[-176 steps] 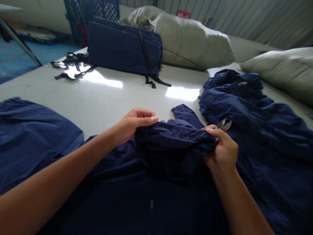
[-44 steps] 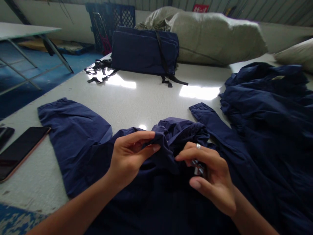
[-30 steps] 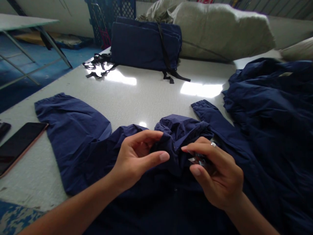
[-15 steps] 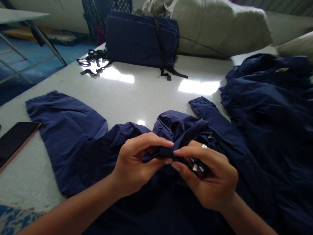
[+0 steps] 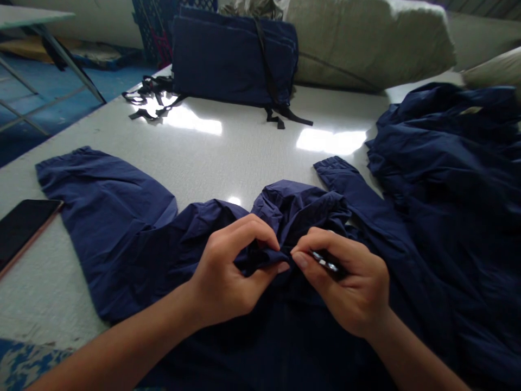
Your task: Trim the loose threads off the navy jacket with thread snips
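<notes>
A navy garment (image 5: 134, 260) with sleeves and gathered cuffs lies spread on the table in front of me. My left hand (image 5: 234, 274) pinches a fold of its cloth between thumb and forefinger. Close by on the right, my right hand (image 5: 345, 277) is closed, with thumb and forefinger pressed together at the same fold. Tucked inside its curled fingers is a small dark tool with shiny metal parts (image 5: 325, 262); most of it is hidden, so its kind is unclear. Whether the right fingertips also grip cloth or thread I cannot make out.
A phone (image 5: 26, 228) lies at the left edge of the white table (image 5: 244, 146). Folded navy cloth (image 5: 220, 60) with black straps stands at the back, beside a large pale sack (image 5: 366, 43). More navy garments (image 5: 451, 163) are heaped on the right.
My right fingertips have drawn together into a tighter pinch and shifted slightly away from the left ones. The metal tool has turned in the right hand. My left hand still grips the cloth.
</notes>
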{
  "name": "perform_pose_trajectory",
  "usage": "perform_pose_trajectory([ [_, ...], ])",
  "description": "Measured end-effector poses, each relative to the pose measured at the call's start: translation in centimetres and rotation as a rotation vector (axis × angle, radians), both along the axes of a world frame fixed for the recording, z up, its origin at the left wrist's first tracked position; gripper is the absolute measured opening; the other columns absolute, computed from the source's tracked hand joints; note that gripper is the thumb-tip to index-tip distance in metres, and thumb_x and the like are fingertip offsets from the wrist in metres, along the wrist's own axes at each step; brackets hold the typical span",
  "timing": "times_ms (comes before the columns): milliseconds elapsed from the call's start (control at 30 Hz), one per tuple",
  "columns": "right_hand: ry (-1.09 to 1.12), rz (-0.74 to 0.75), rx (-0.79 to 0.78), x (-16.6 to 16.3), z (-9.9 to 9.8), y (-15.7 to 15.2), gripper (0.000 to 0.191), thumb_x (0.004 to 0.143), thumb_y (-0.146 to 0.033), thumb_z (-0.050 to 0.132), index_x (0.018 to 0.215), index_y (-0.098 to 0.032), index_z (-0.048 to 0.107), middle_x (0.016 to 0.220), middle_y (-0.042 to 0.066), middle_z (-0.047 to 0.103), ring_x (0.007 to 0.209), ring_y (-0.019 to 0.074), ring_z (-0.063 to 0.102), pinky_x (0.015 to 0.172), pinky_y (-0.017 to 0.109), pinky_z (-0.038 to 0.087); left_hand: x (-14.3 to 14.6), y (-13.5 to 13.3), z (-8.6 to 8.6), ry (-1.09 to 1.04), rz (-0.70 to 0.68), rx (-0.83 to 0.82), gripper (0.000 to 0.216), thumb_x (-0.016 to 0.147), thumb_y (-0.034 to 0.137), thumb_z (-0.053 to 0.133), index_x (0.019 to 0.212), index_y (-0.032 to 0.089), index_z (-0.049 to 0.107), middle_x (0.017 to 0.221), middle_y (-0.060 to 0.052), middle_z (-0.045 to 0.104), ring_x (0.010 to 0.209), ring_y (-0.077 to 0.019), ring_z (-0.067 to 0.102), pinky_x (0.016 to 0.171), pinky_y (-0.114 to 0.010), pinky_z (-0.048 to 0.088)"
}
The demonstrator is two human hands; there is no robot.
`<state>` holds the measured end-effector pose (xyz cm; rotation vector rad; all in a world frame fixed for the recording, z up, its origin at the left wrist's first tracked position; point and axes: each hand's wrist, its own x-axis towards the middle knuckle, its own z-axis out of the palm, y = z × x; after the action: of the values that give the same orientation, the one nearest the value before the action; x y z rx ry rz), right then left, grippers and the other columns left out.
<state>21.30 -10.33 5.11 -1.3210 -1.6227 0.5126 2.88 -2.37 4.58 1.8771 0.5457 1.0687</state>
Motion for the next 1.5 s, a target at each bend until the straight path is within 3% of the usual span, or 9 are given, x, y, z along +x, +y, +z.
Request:
perform_pose_trajectory([
  [167, 0.051, -0.053, -0.040, -0.1, 0.5, 0.2, 0.012, 0.096, -0.019, 0.065, 0.086, -0.023, 0.067, 0.071, -0.004, 0.061, 0.057, 0.0092, 0.053, 0.053, 0.021, 0.042, -0.2, 0.2, 0.0, 0.014, 0.011, -0.019, 0.018, 0.081, 0.011, 0.080, 0.093, 0.020, 0.070, 0.093, -0.007, 0.078, 0.088, -0.0221, 0.074, 0.083, -0.034, 0.059],
  [367, 0.217, -0.078, -0.154, 0.0, 0.5, 0.2, 0.017, 0.101, -0.027, 0.062, 0.085, -0.023, 0.064, 0.066, -0.005, 0.050, 0.055, 0.0086, 0.043, 0.049, 0.021, 0.034, -0.4, 0.1, 0.0, 0.029, 0.018, -0.148, 0.018, 0.080, 0.012, 0.082, 0.095, 0.019, 0.074, 0.090, -0.005, 0.080, 0.084, -0.0202, 0.076, 0.080, -0.030, 0.059],
  [700, 0.489, 0.005, -0.263, 0.8, -1.4, 0.1, 0.018, 0.102, -0.040, 0.061, 0.099, -0.023, 0.060, 0.077, -0.003, 0.043, 0.058, 0.0101, 0.036, 0.050, 0.026, 0.029, -0.2, 0.2, 0.0, 0.015, 0.048, -0.222, 0.016, 0.078, 0.012, 0.086, 0.089, 0.018, 0.076, 0.083, -0.002, 0.080, 0.077, -0.0161, 0.076, 0.074, -0.024, 0.059],
  [1033, 0.559, -0.019, -0.253, 0.7, -1.6, 0.3, 0.016, 0.102, -0.038, 0.064, 0.099, -0.022, 0.060, 0.072, -0.005, 0.041, 0.057, 0.0099, 0.036, 0.049, 0.026, 0.028, -0.1, 0.2, -0.1, -0.030, 0.071, -0.295, 0.016, 0.074, 0.009, 0.088, 0.082, 0.019, 0.079, 0.079, -0.002, 0.081, 0.072, -0.0164, 0.075, 0.070, -0.025, 0.060],
  [1167, 0.552, -0.093, -0.224, 0.5, -1.5, 0.7, 0.021, 0.099, -0.044, 0.067, 0.103, -0.023, 0.067, 0.067, -0.006, 0.039, 0.053, 0.0094, 0.034, 0.047, 0.025, 0.027, -0.1, 0.4, -0.3, -0.085, 0.100, -0.411, 0.017, 0.070, 0.010, 0.091, 0.079, 0.020, 0.080, 0.078, -0.002, 0.080, 0.072, -0.0160, 0.073, 0.068, -0.025, 0.059],
  [1300, 0.642, -0.072, -0.175, 0.2, -1.2, 1.1, 0.038, 0.099, -0.057, 0.061, 0.105, -0.021, 0.073, 0.067, -0.006, 0.042, 0.048, 0.0067, 0.029, 0.042, 0.024, 0.023, -0.1, 0.8, -0.2, -0.174, 0.098, -0.572, 0.019, 0.064, 0.009, 0.093, 0.072, 0.020, 0.079, 0.075, 0.000, 0.079, 0.071, -0.0136, 0.071, 0.067, -0.022, 0.058],
  [1367, 0.594, -0.109, -0.182, 0.1, -1.1, 1.1, 0.039, 0.100, -0.058, 0.059, 0.105, -0.022, 0.073, 0.069, -0.004, 0.047, 0.049, 0.0073, 0.034, 0.042, 0.023, 0.023, -0.1, 0.9, -0.1, -0.210, 0.092, -0.653, 0.021, 0.062, 0.007, 0.093, 0.070, 0.020, 0.078, 0.073, 0.000, 0.078, 0.070, -0.0121, 0.070, 0.066, -0.020, 0.056],
  [1500, 0.294, -0.165, -0.154, 0.0, -1.2, 1.0, 0.026, 0.102, -0.046, 0.061, 0.100, -0.023, 0.072, 0.071, -0.002, 0.059, 0.055, 0.0089, 0.045, 0.045, 0.022, 0.032, -0.2, 1.2, -0.1, -0.276, 0.036, -0.769, 0.023, 0.061, 0.005, 0.093, 0.070, 0.021, 0.079, 0.072, 0.003, 0.078, 0.069, -0.0089, 0.069, 0.066, -0.015, 0.054],
])
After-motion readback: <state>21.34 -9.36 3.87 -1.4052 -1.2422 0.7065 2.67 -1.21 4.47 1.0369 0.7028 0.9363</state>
